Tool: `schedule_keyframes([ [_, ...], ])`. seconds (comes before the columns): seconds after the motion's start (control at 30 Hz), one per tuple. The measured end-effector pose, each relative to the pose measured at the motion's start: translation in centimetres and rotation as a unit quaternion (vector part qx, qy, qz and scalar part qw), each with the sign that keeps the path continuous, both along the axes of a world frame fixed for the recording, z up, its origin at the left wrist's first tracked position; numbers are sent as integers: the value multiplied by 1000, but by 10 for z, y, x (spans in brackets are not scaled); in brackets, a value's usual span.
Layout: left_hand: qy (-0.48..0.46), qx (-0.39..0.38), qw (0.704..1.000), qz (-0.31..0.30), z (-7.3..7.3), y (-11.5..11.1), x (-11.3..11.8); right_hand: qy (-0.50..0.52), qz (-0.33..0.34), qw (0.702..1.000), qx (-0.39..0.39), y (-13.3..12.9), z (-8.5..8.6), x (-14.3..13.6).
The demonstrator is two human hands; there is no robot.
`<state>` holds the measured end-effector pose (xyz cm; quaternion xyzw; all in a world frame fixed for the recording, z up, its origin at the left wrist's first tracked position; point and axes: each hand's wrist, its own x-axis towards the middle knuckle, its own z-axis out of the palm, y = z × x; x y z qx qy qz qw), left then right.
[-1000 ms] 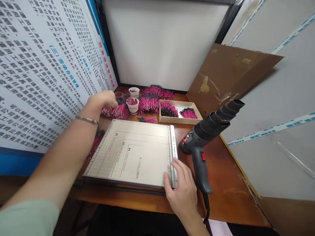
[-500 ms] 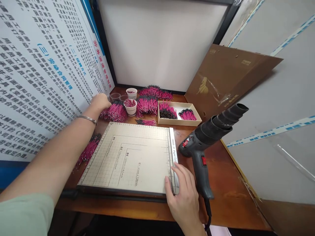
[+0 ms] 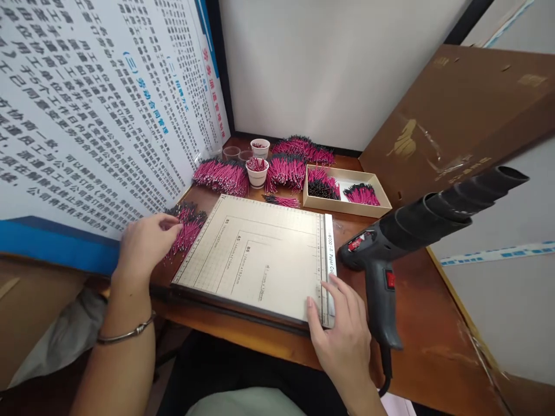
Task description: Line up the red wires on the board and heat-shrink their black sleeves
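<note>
Showing left arm [image 3: 119, 372] extended forward, with left grip [image 3: 145, 245] angled rightward, back uppermost, and fingers largely hidden. Also showing right grip [image 3: 342, 329] palm down, with fingers gently bent, thumb set apart, and right wrist [image 3: 359, 387] low in view.

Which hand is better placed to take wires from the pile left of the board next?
The left hand, I'd judge: it is right beside the pile of pink-and-black wires. The right hand rests at the opposite edge of the board, whose width separates it from that pile.
</note>
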<state>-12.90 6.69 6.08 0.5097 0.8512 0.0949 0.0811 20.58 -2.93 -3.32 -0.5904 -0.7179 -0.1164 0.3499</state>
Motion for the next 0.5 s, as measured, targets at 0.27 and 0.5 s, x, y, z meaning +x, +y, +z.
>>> schedule_keyframes([
  [0.27,17,-26,999,12,-17,-22,-8,-14,2,1000,-7,-1,0,-1],
  [0.5,35,-60,997,-42,-24,-12,-9,-16,3,1000,-6,-1,0,-1],
])
